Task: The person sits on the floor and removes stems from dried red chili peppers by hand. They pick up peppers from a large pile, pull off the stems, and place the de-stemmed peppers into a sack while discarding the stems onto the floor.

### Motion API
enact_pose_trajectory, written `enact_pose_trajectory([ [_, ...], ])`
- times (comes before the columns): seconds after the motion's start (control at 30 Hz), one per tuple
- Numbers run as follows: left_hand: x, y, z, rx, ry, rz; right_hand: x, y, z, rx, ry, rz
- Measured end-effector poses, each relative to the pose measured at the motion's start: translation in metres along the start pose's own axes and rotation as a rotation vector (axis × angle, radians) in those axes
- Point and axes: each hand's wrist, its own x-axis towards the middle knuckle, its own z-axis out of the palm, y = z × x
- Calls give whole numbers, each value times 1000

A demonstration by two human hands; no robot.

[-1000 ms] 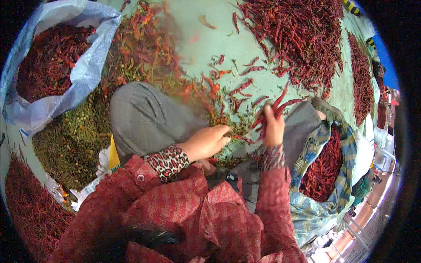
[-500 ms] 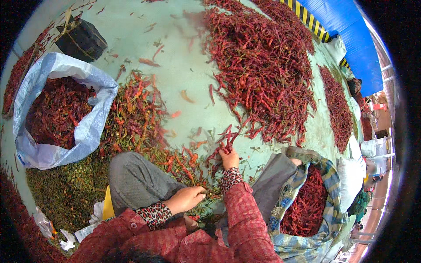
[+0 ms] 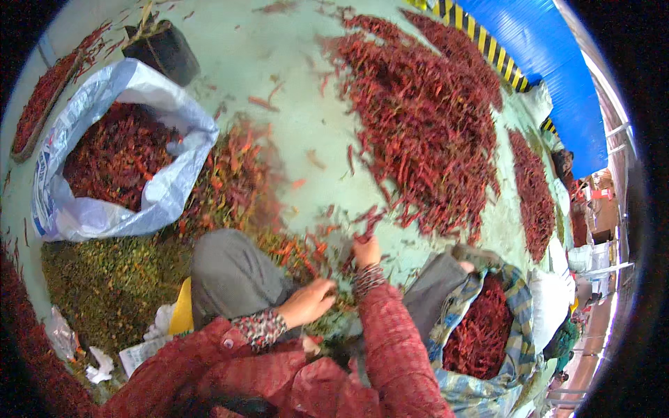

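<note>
Chillies (image 3: 362,223) in a small loose cluster lie on the floor (image 3: 279,63) directly ahead of my right hand (image 3: 367,251), which is stretched forward with its fingers closed around a few of them. Their long axes point mostly away from me, toward the big red heap (image 3: 425,118) beyond. My left hand (image 3: 311,301) sits nearer my body, by my grey-trousered knee (image 3: 233,275), fingers curled; whether it pinches anything I cannot tell. The right hand is clearly the nearer one to the cluster. A white sack (image 3: 167,188) of chillies stands well to the left, and a checked cloth bag (image 3: 519,327) of chillies lies open beside my right leg.
</note>
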Motion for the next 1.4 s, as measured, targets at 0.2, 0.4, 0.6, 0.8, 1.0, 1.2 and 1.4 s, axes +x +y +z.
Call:
enact_pose_trajectory([
  [0.2,6,26,-11,-206,143,-177,-109,-49,-107,897,-393,115],
  [0.4,4,30,-14,-76,98,-47,-166,-23,-86,873,-456,108],
  [0.6,4,39,-22,44,81,-17,-170,-12,-78,908,-455,104],
  [0.8,-1,37,-17,101,19,152,-173,0,-87,732,-487,132],
  [1.0,-3,34,-21,173,-103,41,-175,1,-88,786,-635,187],
  [1.2,1,26,-13,-74,-39,-49,-177,-10,-89,771,-628,194],
  [1.4,12,37,-22,-394,47,-319,-180,-27,-103,788,-539,126],
])
